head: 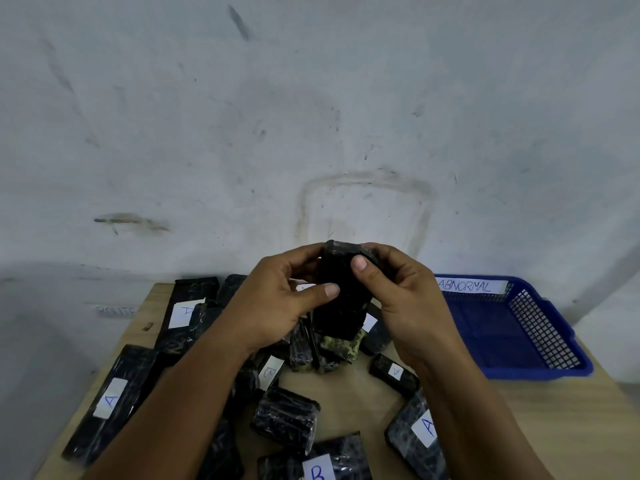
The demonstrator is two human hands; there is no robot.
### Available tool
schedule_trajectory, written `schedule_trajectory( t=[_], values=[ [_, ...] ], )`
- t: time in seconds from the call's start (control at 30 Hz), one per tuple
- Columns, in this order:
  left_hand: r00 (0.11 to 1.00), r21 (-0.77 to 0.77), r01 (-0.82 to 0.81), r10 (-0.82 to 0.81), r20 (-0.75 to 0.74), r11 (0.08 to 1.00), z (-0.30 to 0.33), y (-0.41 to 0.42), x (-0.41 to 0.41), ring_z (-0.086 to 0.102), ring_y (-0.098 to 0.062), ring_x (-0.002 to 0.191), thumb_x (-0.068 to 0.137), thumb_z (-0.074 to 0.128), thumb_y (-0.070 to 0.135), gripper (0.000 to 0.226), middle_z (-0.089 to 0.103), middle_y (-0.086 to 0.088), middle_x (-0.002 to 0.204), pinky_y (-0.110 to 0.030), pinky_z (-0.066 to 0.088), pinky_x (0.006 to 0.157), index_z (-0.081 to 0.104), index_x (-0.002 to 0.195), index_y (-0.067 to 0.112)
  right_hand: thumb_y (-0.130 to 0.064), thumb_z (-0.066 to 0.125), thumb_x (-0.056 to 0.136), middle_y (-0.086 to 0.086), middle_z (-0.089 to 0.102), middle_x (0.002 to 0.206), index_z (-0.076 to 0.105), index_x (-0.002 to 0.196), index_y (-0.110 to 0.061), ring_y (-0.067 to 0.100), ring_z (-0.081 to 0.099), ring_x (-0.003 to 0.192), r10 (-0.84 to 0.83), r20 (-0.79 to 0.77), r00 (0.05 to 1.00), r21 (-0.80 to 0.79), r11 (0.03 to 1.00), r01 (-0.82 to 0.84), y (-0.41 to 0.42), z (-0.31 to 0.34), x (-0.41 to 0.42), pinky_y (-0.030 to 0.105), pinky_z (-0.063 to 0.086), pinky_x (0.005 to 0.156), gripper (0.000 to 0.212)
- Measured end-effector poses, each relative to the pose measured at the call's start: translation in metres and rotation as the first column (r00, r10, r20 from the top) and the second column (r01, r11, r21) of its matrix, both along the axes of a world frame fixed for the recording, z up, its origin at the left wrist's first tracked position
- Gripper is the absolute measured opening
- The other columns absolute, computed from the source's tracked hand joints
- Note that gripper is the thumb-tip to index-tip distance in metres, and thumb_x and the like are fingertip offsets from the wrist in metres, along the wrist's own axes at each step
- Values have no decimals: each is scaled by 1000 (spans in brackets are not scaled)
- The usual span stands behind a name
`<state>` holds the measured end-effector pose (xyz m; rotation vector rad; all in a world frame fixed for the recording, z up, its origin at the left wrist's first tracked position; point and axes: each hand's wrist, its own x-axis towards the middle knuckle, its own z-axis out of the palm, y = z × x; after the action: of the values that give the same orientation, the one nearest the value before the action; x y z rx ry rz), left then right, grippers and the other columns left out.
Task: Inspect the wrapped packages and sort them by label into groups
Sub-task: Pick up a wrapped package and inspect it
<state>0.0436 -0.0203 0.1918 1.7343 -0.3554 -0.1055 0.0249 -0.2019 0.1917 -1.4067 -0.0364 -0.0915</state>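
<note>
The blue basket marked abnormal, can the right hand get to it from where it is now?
Probably yes: the blue basket sits open just right of the right hand, nothing between them, though that hand is busy holding the black package.

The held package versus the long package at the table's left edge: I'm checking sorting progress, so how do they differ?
The held package is raised upright in both hands, left hand and right hand; the long package lies flat on the table. The held package shows no label on its facing side; the long package shows a white label marked A. The held package looks shorter. Both are wrapped in dark film.
</note>
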Motion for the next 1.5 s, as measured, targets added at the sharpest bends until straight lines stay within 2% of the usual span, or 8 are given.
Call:
schedule_trajectory(
  t=[0.17,0.33,0.57,0.67,0.8,0.97,1.2,1.5],
  values=[
    [987,44,-104,98,130,994,-3,-1,-1,58,9,63,87,76,0,56,74,18,105,-11,47,67,66,129,35,-43,72,82,-8,77,116,72,125,-29,3,73,104,20,-99,995,9,1000,-19,-3,2,-1,23,61,75,45],
    [953,139,-197,156,260,971,-9,-2,1,60,5,93,84,80,7,64,67,16,114,-11,45,80,64,121,57,-16,65,99,0,80,96,80,109,-20,8,75,85,5,-119,993,9,1000,-4,-1,-1,-2,24,61,70,17],
    [900,133,-201,129,417,971,-16,-3,2,59,2,109,83,79,-2,61,64,7,120,-7,43,85,67,128,38,-69,67,77,-2,80,101,78,111,-34,17,74,93,21,-317,948,47,999,-7,-6,-2,0,46,64,84,49],
    [878,137,-125,46,477,983,-19,-4,1,59,-3,119,80,73,-15,64,65,6,127,-7,44,90,67,131,23,-43,64,98,7,79,94,77,106,-18,25,73,86,89,-387,918,161,987,-28,-7,-1,2,42,62,74,29],
    [931,46,-242,219,291,969,-21,-10,6,58,7,120,95,65,-1,63,63,20,133,-10,49,91,53,145,36,-1,65,96,10,80,96,69,121,-15,21,76,83,12,-291,957,183,982,43,-8,-10,4,39,60,73,30],
    [951,-102,-297,284,-123,949,-27,-18,20,70,-3,108,91,74,39,37,76,13,113,-39,54,102,69,127,39,9,63,94,4,79,85,70,119,-10,12,73,68,114,-294,949,114,990,-83,-6,-18,-4,24,58,59,33],
    [913,-114,-397,379,-149,911,-43,-34,22,77,-13,85,82,85,20,21,80,3,88,-36,61,82,77,101,22,-34,87,83,-13,65,124,57,140,-38,1,66,110,-81,-147,986,-375,927,20,-19,-46,-8,22,55,92,65],
    [946,-72,-261,240,-220,963,-102,-87,26,73,0,96,85,82,26,31,78,7,101,-18,57,82,73,115,20,-36,78,84,-14,72,102,60,139,-38,3,67,87,-296,15,955,-717,663,216,-55,-110,-12,32,59,76,58]
  ],
)
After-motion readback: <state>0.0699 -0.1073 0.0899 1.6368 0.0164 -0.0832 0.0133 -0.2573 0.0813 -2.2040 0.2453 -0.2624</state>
